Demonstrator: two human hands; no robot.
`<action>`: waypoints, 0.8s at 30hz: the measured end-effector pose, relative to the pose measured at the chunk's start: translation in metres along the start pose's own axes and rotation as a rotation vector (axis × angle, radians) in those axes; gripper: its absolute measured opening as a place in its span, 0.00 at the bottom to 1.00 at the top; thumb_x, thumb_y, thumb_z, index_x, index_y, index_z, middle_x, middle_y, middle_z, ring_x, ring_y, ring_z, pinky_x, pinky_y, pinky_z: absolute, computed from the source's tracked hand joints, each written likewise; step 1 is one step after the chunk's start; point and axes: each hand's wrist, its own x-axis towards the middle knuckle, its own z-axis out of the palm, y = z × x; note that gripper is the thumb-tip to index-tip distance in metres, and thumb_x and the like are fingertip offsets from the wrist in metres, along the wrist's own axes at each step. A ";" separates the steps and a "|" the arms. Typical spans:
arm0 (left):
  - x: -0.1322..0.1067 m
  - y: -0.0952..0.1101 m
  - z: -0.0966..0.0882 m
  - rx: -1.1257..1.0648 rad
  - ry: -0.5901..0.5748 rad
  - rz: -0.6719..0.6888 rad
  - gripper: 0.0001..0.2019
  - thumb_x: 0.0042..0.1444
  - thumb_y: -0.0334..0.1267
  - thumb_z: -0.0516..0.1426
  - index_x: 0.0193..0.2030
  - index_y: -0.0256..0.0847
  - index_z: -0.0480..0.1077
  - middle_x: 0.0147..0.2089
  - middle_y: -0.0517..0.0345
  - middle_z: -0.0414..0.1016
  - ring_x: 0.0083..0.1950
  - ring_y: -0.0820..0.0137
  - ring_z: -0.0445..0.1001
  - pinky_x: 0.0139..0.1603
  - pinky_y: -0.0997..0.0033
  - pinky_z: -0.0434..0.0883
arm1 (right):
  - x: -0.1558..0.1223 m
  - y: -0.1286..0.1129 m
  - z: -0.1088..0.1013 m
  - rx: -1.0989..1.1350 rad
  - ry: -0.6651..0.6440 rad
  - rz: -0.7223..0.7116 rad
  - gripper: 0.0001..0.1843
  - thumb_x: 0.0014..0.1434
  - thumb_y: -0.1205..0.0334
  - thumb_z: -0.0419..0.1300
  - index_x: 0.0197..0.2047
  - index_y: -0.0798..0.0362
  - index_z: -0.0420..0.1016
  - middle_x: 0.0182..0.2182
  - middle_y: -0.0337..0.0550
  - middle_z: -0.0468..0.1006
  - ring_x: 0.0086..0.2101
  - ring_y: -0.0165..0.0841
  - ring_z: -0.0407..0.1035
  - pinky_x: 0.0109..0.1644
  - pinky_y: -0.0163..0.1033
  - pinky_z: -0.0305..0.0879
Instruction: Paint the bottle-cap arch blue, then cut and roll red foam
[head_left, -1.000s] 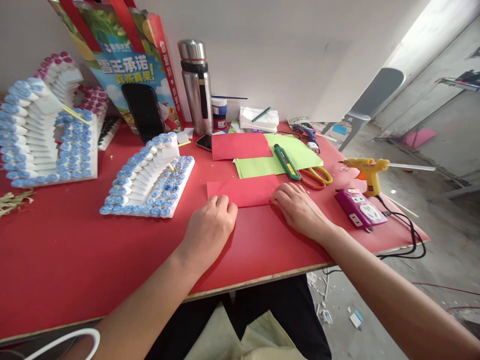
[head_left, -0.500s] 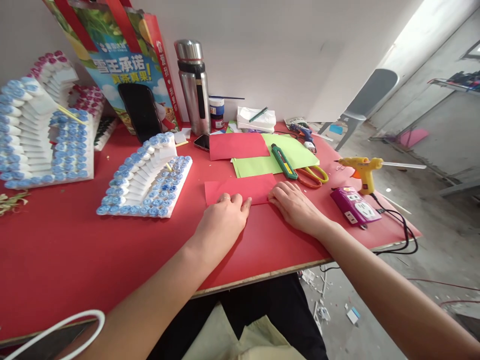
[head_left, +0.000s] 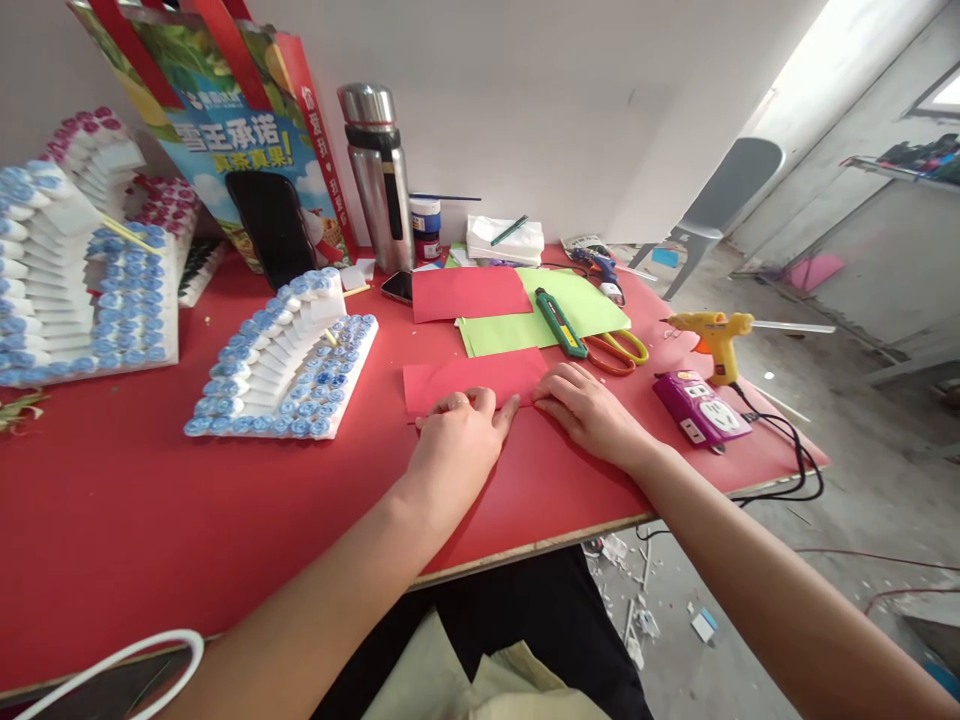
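Note:
A red sheet of paper (head_left: 476, 376) lies on the red tabletop in front of me, its near edge under my fingers. My left hand (head_left: 463, 432) presses on the left part of that edge, fingers curled and thumb stretched to the right. At the right end my right hand (head_left: 585, 412) pinches the same edge with fingers together. Beyond the sheet lie another red paper (head_left: 471, 294) and light green paper (head_left: 499, 333). A green utility knife (head_left: 561, 323) rests on the green paper beside scissors (head_left: 616, 352) with orange and yellow handles.
Left stand blue-and-white flower-covered models (head_left: 281, 360). Behind are a steel thermos (head_left: 377, 180), a phone (head_left: 271, 228) leaning on a shopping bag (head_left: 225, 110), and tissues (head_left: 504, 238). A yellow glue gun (head_left: 718, 340) and purple power strip (head_left: 701, 410) sit near the right table edge.
My left hand has shifted slightly along the sheet's near edge, and its left end now shows a narrow turned edge. My right hand keeps its place. The whole view has moved a little.

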 end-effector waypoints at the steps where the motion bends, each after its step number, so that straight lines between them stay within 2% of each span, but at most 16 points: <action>1: -0.001 0.000 0.001 0.011 -0.002 -0.006 0.40 0.58 0.17 0.45 0.75 0.53 0.48 0.51 0.38 0.71 0.41 0.54 0.77 0.24 0.65 0.74 | -0.001 0.000 -0.001 0.018 0.004 -0.006 0.08 0.71 0.62 0.50 0.43 0.49 0.69 0.41 0.49 0.73 0.42 0.41 0.67 0.46 0.46 0.64; 3: -0.002 0.000 0.004 0.025 0.013 -0.011 0.40 0.59 0.17 0.45 0.75 0.53 0.49 0.51 0.39 0.71 0.41 0.55 0.77 0.24 0.67 0.73 | -0.004 0.001 -0.003 0.041 0.009 -0.012 0.08 0.71 0.62 0.50 0.43 0.49 0.70 0.41 0.49 0.74 0.42 0.40 0.67 0.46 0.46 0.64; 5: -0.004 0.001 0.007 0.026 0.046 -0.005 0.36 0.58 0.18 0.46 0.72 0.47 0.55 0.50 0.40 0.71 0.41 0.56 0.76 0.25 0.68 0.72 | -0.005 0.002 -0.003 0.058 0.010 -0.007 0.08 0.71 0.62 0.50 0.42 0.49 0.71 0.40 0.48 0.74 0.42 0.40 0.67 0.46 0.46 0.64; 8: -0.004 0.000 0.011 0.020 0.085 -0.012 0.26 0.57 0.17 0.46 0.60 0.35 0.67 0.46 0.40 0.72 0.41 0.56 0.75 0.26 0.69 0.69 | -0.006 0.003 -0.002 0.075 -0.008 0.015 0.09 0.71 0.61 0.51 0.41 0.49 0.70 0.40 0.48 0.74 0.41 0.39 0.67 0.46 0.45 0.63; 10: -0.002 -0.002 0.013 0.002 0.095 -0.021 0.21 0.57 0.17 0.46 0.52 0.33 0.69 0.44 0.42 0.72 0.41 0.57 0.75 0.25 0.70 0.66 | -0.006 0.003 -0.002 0.063 -0.023 0.035 0.09 0.71 0.60 0.50 0.41 0.50 0.70 0.40 0.47 0.74 0.41 0.39 0.67 0.45 0.45 0.62; 14: 0.001 -0.007 0.013 -0.095 0.135 -0.031 0.17 0.55 0.15 0.46 0.44 0.34 0.69 0.38 0.46 0.71 0.40 0.59 0.74 0.26 0.70 0.63 | -0.009 0.001 -0.002 0.032 -0.030 0.064 0.09 0.71 0.59 0.50 0.41 0.50 0.70 0.39 0.48 0.75 0.40 0.39 0.67 0.45 0.45 0.60; 18: -0.002 -0.018 0.018 -0.184 0.180 -0.085 0.16 0.56 0.15 0.46 0.39 0.35 0.69 0.37 0.48 0.71 0.41 0.59 0.73 0.32 0.67 0.65 | -0.010 0.001 -0.004 0.053 -0.038 0.103 0.10 0.71 0.58 0.51 0.40 0.50 0.71 0.39 0.47 0.75 0.40 0.39 0.68 0.45 0.44 0.60; 21: -0.006 -0.031 0.028 -0.354 0.228 -0.112 0.10 0.63 0.22 0.48 0.37 0.37 0.68 0.38 0.49 0.71 0.41 0.60 0.71 0.39 0.62 0.67 | -0.010 0.002 -0.005 0.099 -0.045 0.119 0.10 0.71 0.58 0.52 0.39 0.50 0.71 0.38 0.46 0.75 0.40 0.38 0.68 0.45 0.44 0.60; 24: -0.009 -0.045 0.038 -0.665 0.230 -0.120 0.06 0.65 0.31 0.53 0.35 0.40 0.66 0.38 0.53 0.72 0.41 0.63 0.70 0.42 0.64 0.67 | -0.009 0.004 -0.005 0.127 -0.045 0.120 0.09 0.70 0.58 0.53 0.39 0.50 0.71 0.38 0.46 0.75 0.40 0.38 0.68 0.45 0.43 0.60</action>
